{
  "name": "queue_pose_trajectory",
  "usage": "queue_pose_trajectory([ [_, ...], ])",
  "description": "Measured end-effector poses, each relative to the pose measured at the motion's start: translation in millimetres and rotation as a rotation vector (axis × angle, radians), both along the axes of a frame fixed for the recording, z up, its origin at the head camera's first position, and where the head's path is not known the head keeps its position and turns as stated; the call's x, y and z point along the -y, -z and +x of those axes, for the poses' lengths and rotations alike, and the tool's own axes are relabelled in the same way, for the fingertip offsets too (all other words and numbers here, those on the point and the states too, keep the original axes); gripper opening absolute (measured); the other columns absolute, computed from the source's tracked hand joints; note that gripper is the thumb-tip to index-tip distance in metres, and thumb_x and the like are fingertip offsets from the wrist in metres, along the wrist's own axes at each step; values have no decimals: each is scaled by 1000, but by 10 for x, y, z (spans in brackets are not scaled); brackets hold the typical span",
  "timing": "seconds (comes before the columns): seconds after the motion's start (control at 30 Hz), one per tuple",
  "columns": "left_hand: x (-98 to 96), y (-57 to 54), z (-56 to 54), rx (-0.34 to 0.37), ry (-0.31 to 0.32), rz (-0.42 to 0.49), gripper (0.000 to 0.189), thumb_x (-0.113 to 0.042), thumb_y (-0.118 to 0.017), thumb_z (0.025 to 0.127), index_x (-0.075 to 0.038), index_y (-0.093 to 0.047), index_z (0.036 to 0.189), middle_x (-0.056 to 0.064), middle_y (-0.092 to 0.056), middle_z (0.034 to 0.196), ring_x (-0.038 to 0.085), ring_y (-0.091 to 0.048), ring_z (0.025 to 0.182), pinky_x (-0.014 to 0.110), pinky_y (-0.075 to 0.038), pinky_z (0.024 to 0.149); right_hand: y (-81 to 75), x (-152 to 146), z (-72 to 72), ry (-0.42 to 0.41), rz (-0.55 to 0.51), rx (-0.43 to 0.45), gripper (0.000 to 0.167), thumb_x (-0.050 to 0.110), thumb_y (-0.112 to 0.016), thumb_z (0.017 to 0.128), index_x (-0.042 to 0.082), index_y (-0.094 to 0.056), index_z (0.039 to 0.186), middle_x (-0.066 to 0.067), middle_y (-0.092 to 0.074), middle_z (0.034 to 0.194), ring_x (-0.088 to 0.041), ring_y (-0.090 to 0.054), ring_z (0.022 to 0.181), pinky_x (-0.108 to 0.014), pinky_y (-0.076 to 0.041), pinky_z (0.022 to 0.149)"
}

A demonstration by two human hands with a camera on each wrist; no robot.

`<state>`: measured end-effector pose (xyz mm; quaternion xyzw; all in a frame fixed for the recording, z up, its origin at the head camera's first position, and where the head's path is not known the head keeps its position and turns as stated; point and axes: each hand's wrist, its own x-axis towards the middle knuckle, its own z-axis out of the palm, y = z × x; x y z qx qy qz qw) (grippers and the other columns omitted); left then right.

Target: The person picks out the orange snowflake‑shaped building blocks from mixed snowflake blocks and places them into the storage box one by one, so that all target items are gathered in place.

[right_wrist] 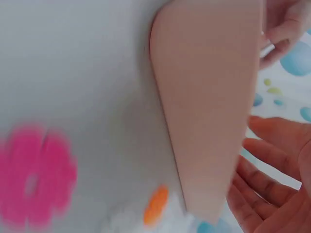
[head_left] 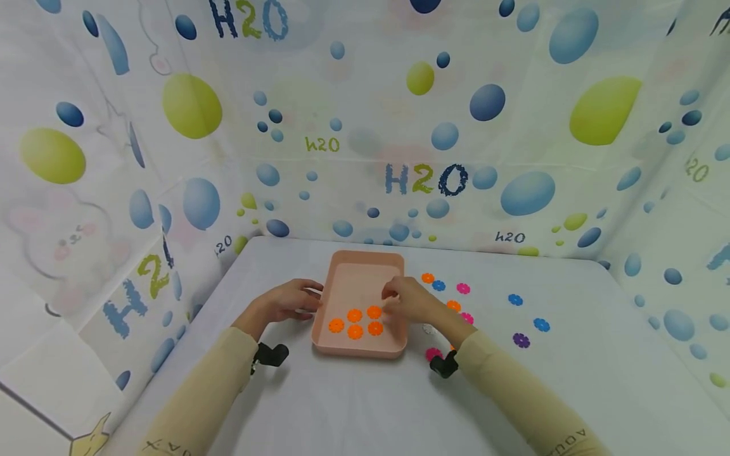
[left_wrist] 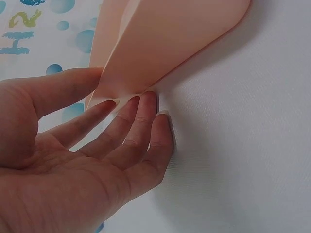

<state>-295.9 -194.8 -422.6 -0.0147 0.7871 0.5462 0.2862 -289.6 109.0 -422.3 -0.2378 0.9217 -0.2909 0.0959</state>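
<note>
A shallow pink tray (head_left: 365, 272) lies on the white table with several orange flower-shaped discs (head_left: 355, 315) flat in its near half. Against its left side rests my left hand (head_left: 288, 301). In the left wrist view, thumb and fingers of that hand (left_wrist: 92, 165) touch the tray's wall (left_wrist: 170, 34), loosely bent. My right hand (head_left: 413, 301) reaches over the right rim, fingers bent down beside the rightmost orange discs. The right wrist view shows this hand (right_wrist: 277, 179) beyond the tray wall (right_wrist: 204, 97), which hides its fingertips; whether they pinch a disc is not visible.
Right of the tray lie more discs: orange (head_left: 428, 278), pink (head_left: 463, 289), blue (head_left: 516, 299) and purple (head_left: 521, 341), plus a whitish one (head_left: 428, 329) by the right wrist. Patterned cloth (head_left: 365, 126) hangs behind the table (head_left: 353, 405) and at its sides.
</note>
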Motion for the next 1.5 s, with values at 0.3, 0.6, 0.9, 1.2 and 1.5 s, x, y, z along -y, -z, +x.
queue_pose_trajectory([
  [0.3, 9, 12, -14, -9, -3, -8, 56, -8, -62, 98, 0, -42, 150, 22, -55, 142, 27, -62, 108, 43, -53, 98, -177, -586, 58, -48, -37, -62, 25, 14, -73, 94, 0, -69, 115, -14, -67, 114, -36, -58, 112, -51, -51, 99],
  [0.6, 3, -11, 0, -14, -9, -16, 57, -8, -62, 98, 1, -41, 150, 22, -54, 142, 28, -62, 108, 44, -53, 99, -23, -1195, -70, 91, -19, 12, 30, 17, -72, 95, -1, -68, 118, -10, -68, 110, -26, -60, 100, -39, -56, 85],
  [0.9, 0, 11, -5, -13, -9, -10, 56, -7, -62, 98, 1, -42, 149, 22, -55, 141, 27, -62, 106, 42, -54, 95, 167, -1430, -86, 271, -20, 160, 32, 20, -73, 94, 2, -67, 120, -11, -65, 112, -28, -58, 104, -39, -57, 86],
  [1.2, -4, 29, -6, -5, -15, -3, 55, -7, -62, 98, 1, -42, 149, 22, -55, 140, 27, -61, 104, 41, -54, 94, 249, -1462, -98, 310, -11, 198, 34, 21, -76, 91, 4, -67, 120, -11, -64, 115, -28, -57, 107, -42, -56, 91],
  [1.5, -12, 23, -3, -4, -20, -8, 56, -7, -63, 97, 0, -42, 149, 22, -55, 140, 28, -62, 106, 44, -53, 98, 241, -1471, -118, 307, -1, 200, 32, 20, -76, 91, 3, -67, 117, -11, -64, 111, -28, -57, 104, -42, -55, 92],
])
